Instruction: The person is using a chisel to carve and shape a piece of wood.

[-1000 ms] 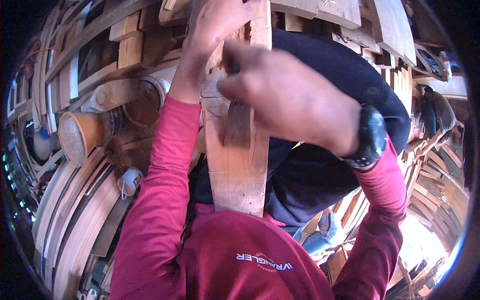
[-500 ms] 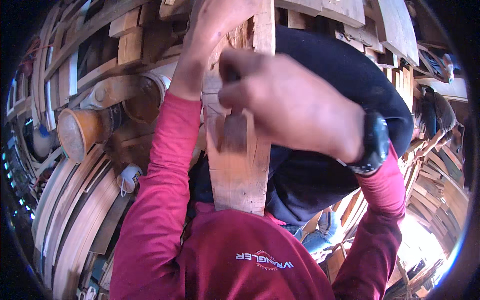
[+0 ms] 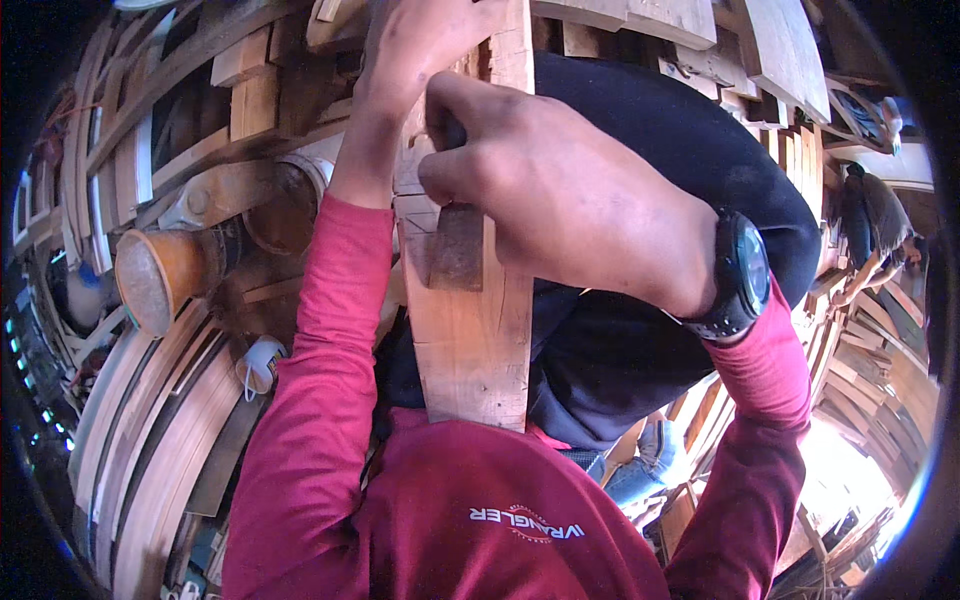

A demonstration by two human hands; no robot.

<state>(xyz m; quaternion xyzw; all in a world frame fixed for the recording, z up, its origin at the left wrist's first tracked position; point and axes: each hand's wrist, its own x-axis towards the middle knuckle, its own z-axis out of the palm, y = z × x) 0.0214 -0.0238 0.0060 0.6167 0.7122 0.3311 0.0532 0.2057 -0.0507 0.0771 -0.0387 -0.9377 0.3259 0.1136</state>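
A long pale wooden beam (image 3: 480,370) runs away from my body between my legs, with a rough cut-out in its far part. My right hand (image 3: 520,170), a dark watch on its wrist, is closed over the beam. From under its fist shows a dark brown, block-shaped tool (image 3: 455,250); the rest of it is hidden by the fingers. My left hand (image 3: 425,50) is at the beam's far part, beside the cut-out. Its fingers run off the top edge, so what they hold is not visible.
To the left lie an orange-rimmed container (image 3: 150,275), a white cup (image 3: 262,365) and long curved planks (image 3: 170,440). Boards (image 3: 660,20) are stacked at the far side. Wood pieces (image 3: 880,350) lie at right, where another person (image 3: 880,220) is partly visible.
My right hand and the brown tool, smeared by motion before, now show sharply and sit slightly further up and left. My left hand stays at the beam's far part.
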